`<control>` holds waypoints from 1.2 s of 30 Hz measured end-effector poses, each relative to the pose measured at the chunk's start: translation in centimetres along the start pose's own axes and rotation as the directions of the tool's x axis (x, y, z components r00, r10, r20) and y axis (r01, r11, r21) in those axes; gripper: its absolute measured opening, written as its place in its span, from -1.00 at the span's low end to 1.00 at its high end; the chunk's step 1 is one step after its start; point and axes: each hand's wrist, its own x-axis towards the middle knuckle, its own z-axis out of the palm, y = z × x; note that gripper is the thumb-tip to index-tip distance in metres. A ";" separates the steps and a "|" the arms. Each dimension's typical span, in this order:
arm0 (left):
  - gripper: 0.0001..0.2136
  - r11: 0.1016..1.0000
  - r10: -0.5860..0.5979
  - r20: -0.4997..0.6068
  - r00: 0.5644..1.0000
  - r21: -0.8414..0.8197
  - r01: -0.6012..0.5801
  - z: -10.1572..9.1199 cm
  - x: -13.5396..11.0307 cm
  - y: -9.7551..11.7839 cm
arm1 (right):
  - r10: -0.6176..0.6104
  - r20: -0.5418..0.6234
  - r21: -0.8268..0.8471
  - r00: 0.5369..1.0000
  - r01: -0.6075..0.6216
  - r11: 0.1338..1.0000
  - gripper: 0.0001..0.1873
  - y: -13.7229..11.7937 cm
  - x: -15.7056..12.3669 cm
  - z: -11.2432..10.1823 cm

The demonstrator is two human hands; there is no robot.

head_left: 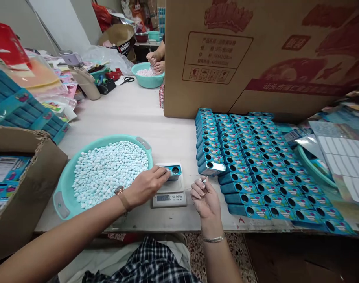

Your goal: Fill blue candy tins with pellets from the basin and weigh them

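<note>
A small blue tin [173,171] lies on a little digital scale [169,194] in front of me. My left hand [146,184] reaches over the scale, fingers pinched at the tin's open end. My right hand [205,198] hovers just right of the scale, fingers curled around a few small white candies. A teal basin [64,196] heaped with pale blue-white candies [108,169] sits to the left of the scale. Several rows of matching blue tins [250,169] cover the table to the right.
A big cardboard box [256,55] stands behind the tins. An open carton [17,184] sits at the left edge, with stacked blue packs behind it. Across the table another person's hands [156,63] work over a second teal bowl [146,76]. A bottle and scissors lie nearby.
</note>
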 end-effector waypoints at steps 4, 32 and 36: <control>-0.75 0.967 -0.097 -0.045 0.994 -0.242 0.083 -0.1 0.4 -0.5 | 0.007 -0.004 0.016 1.000 -0.007 1.000 -0.88 0.2 0.0 0.1; -0.48 0.905 -0.397 -0.087 0.914 -0.203 0.374 -7.0 -3.7 -3.5 | -0.028 0.001 0.000 1.000 0.028 1.000 -0.88 -1.6 -1.7 0.9; -0.43 0.922 -0.329 -0.019 0.944 -0.223 0.317 -6.1 -1.2 -2.6 | -0.028 -0.009 -0.017 1.000 0.028 0.999 -0.90 -1.5 -2.1 0.6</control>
